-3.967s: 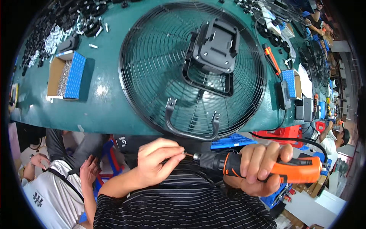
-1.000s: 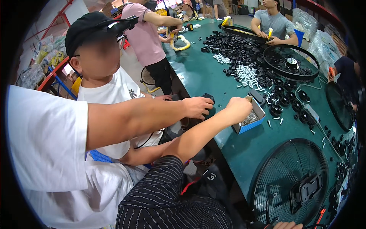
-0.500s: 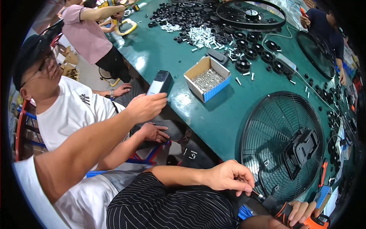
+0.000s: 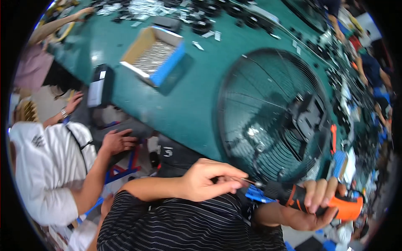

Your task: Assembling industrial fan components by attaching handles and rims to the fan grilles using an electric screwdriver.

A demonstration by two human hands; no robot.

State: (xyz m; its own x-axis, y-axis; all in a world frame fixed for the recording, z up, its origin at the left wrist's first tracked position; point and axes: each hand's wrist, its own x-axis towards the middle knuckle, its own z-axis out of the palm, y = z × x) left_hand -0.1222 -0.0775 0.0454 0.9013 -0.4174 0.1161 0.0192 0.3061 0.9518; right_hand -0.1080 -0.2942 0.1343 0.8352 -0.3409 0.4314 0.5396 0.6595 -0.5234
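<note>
My right hand point(image 4: 320, 198) is wrapped round an orange and black power screwdriver point(image 4: 289, 194), held nearly level with its tip toward the left. My left hand point(image 4: 211, 180) is closed in a pinch at the end of the thin screwdriver bit point(image 4: 251, 182). Whether a small screw sits between those fingertips is hidden. Just beyond both hands, a round black wire fan guard point(image 4: 259, 104) lies on the green table point(image 4: 184, 108). A black bracket point(image 4: 310, 119) is fixed on the guard, right of its middle.
An open blue-sided carton point(image 4: 167, 67) of small metal screws stands farther back. A black and silver box point(image 4: 100, 85) stands at the table's left edge, near a seated person in a white shirt point(image 4: 54, 167). Black knobs point(image 4: 203, 26) and pale bolts lie at the back; an orange-handled tool point(image 4: 333, 138) lies right.
My view has shifted, and the screwdriver is now more level, with both hands still on it. The co-worker's arm that held the black and silver box has withdrawn, leaving the box on the table.
</note>
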